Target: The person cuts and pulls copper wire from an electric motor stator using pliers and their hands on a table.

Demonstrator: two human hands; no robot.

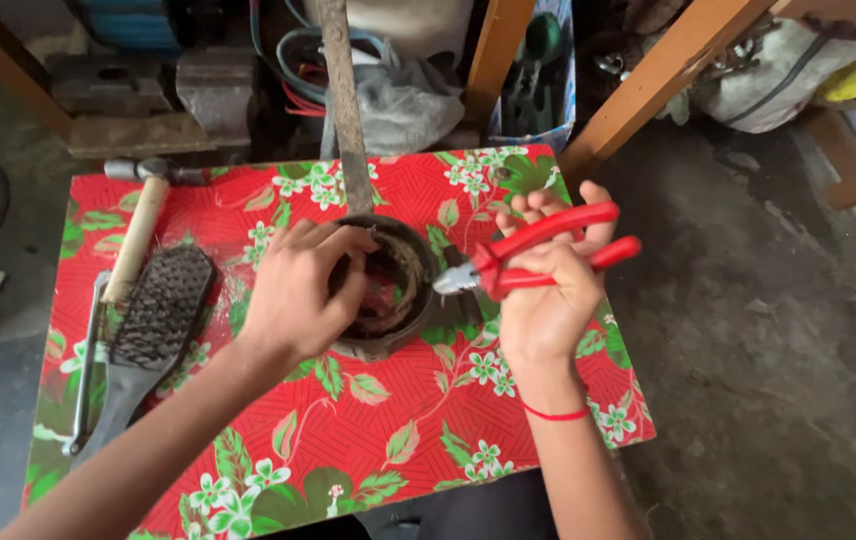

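Between the hands, left hand grips the round part; right hand clasps red pliers.

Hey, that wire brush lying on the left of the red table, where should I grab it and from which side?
Probably by the bare handle of the wire brush, which points toward the near edge of the table. Come from the near-left: the bristle head lies at the far end, close beside the hammer, while the left hand is busy at the round part.

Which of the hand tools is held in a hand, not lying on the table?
The red-handled pliers, in the right hand. Hammer and wire brush lie on the table.
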